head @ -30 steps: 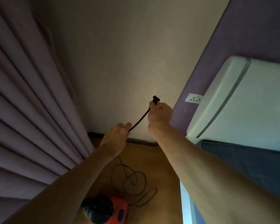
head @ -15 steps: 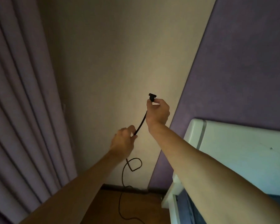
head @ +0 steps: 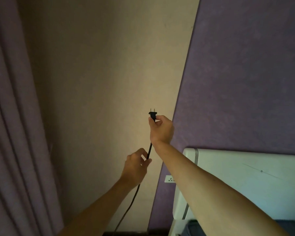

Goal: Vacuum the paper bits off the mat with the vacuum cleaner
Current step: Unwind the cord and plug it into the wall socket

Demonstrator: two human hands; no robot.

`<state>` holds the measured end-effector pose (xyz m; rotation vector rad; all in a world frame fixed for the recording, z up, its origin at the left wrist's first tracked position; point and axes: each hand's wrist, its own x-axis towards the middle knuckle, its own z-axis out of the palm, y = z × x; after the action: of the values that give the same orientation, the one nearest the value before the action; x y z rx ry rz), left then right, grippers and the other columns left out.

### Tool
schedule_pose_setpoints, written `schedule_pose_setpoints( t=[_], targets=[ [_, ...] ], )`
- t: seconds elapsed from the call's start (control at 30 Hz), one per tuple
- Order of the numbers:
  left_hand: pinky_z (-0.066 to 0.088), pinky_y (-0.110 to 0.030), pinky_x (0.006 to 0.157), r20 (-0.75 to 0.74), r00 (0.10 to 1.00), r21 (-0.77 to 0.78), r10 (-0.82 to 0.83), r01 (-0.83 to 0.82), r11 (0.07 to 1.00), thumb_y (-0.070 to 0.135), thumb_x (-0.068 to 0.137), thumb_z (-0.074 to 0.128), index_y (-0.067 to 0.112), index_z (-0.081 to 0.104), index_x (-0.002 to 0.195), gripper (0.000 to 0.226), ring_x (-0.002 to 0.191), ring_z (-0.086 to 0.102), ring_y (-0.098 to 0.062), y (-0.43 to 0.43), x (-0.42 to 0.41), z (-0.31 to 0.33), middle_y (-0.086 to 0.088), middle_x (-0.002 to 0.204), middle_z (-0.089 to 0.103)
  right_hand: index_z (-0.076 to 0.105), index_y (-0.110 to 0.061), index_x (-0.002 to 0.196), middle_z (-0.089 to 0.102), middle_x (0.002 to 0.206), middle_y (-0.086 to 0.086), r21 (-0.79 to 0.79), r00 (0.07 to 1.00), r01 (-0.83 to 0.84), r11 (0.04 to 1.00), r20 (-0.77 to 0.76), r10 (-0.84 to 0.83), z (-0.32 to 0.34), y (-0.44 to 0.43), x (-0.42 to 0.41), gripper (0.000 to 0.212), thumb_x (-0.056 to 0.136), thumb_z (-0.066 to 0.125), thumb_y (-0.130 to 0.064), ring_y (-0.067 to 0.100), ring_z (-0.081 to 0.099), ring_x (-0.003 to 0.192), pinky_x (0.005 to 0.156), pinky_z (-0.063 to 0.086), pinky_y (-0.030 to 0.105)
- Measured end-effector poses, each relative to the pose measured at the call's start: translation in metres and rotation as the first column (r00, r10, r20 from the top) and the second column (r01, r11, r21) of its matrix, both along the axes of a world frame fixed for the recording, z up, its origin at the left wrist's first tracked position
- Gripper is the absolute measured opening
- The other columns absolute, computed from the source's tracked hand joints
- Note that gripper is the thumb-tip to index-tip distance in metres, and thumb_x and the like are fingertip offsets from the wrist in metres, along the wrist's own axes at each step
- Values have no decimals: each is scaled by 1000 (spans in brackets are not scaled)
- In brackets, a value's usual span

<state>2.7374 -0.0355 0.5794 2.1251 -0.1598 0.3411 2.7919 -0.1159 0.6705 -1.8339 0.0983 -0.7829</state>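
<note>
Pinching is the word for it: in the head view the right hand (head: 161, 129) has the small black two-prong plastic plug (head: 152, 114) nipped between thumb and curled fingers, prongs pointing up and bare above the grip. Just below that, the left hand (head: 135, 167) pinches the thin black rubbery power cord (head: 150, 149), which runs fairly straight between the two grips and then hangs slack under the left hand, out the bottom of the shot. The vacuum itself and the mat aren't in view, so can't say anything about those. My guess is the plug is light and rigid, easy to steer if you hold the moulded body and keep your skin off the prongs, while the cord is floppy and will swing or kink unless the lower hand feeds it. The white rectangular wall socket (head: 170, 179) sits down and slightly right of the plug grip, on the purple textured wall (head: 237, 82), tight against the white glossy headboard (head: 245, 176). Off to the far left of both grips are the mauve pleated curtains (head: 15, 133).
</note>
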Motion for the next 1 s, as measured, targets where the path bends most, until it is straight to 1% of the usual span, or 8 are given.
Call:
schedule_pose_setpoints(
  t=[0.1, 0.2, 0.33, 0.47, 0.67, 0.77, 0.9, 1.0],
  targets=[
    [57, -31, 54, -25, 998, -84, -63, 61, 995, 18, 93, 65, 16, 60, 93, 6, 51, 67, -16, -18, 7, -2, -2, 70, 65, 72, -11, 99, 60, 65, -6, -47, 1000, 17, 999, 18, -17, -2, -22, 9, 17, 90, 68, -25, 8, 54, 57, 51, 36, 19],
    [58, -37, 58, -78, 987, -140, -143, 131, 981, 9, 93, 63, 13, 61, 98, 7, 57, 68, -21, -35, 16, -9, -7, 78, 66, 72, -10, 100, 62, 67, -3, -64, 999, 54, 996, 9, -54, -10, -46, 22, 19, 91, 67, -25, 11, 53, 58, 52, 35, 20],
    [56, -28, 54, -114, 967, -140, -228, 212, 967, 0, 92, 60, 8, 62, 100, 12, 58, 66, -17, -57, 33, -21, -5, 74, 65, 72, -8, 99, 65, 75, 2, -88, 997, 73, 993, -5, -74, -29, -76, 40, 20, 92, 66, -25, 12, 53, 62, 50, 32, 17],
    [50, -17, 48, -147, 963, -163, -228, 203, 965, -3, 91, 61, 2, 62, 98, 9, 55, 63, -13, -79, 53, -40, -5, 71, 63, 70, -7, 101, 67, 81, 7, -124, 996, 76, 989, -45, -82, -58, -101, 67, 21, 93, 63, -25, 15, 56, 68, 52, 36, 17],
    [48, -13, 48, -242, 940, -211, -242, 192, 958, -3, 91, 61, 3, 62, 100, 12, 51, 64, -6, -103, 84, -89, -4, 72, 64, 70, -3, 102, 70, 89, 11, -168, 982, 38, 985, -175, -67, -119, -125, 113, 21, 94, 61, -20, 15, 57, 70, 52, 36, 16],
    [50, -15, 50, -304, 928, -158, -216, 174, 972, -2, 92, 59, 4, 62, 100, 11, 51, 61, -6, -111, 94, -127, -1, 69, 63, 70, -3, 94, 70, 85, 9, -186, 966, 21, 982, -250, -68, -159, -137, 127, 20, 94, 60, -20, 14, 57, 66, 51, 34, 14],
    [55, -17, 59, -427, 882, -180, -201, 135, 974, 7, 95, 59, 13, 61, 100, 8, 64, 64, -9, -123, 105, -179, 3, 75, 62, 68, -6, 94, 66, 86, 3, -205, 933, 19, 979, -348, -91, -218, -153, 139, 20, 96, 58, -22, 18, 61, 73, 61, 47, 26],
    [53, -14, 59, -460, 857, -194, -234, 160, 968, 10, 98, 56, 16, 60, 102, 8, 66, 66, -8, -133, 109, -210, 4, 78, 63, 68, -8, 100, 69, 94, 7, -225, 903, 17, 974, -414, -111, -262, -164, 148, 21, 96, 57, -25, 21, 65, 78, 67, 55, 32]
  ],
)
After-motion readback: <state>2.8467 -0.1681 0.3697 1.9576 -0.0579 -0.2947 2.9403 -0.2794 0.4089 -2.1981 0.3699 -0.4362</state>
